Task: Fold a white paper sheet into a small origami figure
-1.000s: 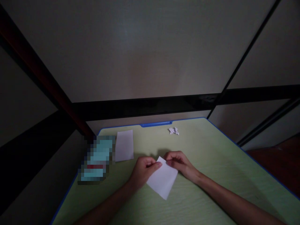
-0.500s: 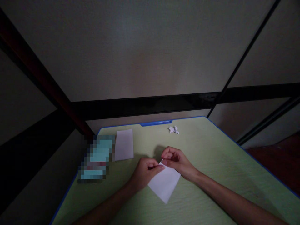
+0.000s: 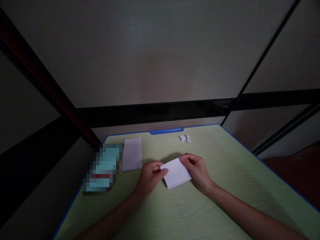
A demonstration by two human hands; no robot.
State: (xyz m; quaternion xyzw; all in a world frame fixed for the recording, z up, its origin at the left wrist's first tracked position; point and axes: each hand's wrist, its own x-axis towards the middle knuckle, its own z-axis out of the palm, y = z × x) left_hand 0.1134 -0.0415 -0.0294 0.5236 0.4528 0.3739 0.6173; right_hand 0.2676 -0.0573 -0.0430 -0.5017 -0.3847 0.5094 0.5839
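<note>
A small white sheet of paper (image 3: 177,175) is held between my two hands, tilted over the table. My left hand (image 3: 150,176) pinches its left edge, thumb on top and fingers behind. At the upper right corner my right hand (image 3: 197,170) grips the same sheet, the thumb lying across its face. The fingertips behind the paper are hidden. Farther back, a small folded white paper piece (image 3: 185,138) lies on the table, apart from both hands.
The light green table (image 3: 225,206) has a blue rim and a blue pen groove (image 3: 167,131) at its far edge. On the left lie a flat white sheet (image 3: 132,154) and a blurred-out teal object (image 3: 106,166). A panelled wall (image 3: 155,60) rises right behind the table.
The held sheet has turned from a corner-down diamond to a nearly level rectangle and risen slightly. My hands have moved apart, the right one further right, both still gripping the sheet.
</note>
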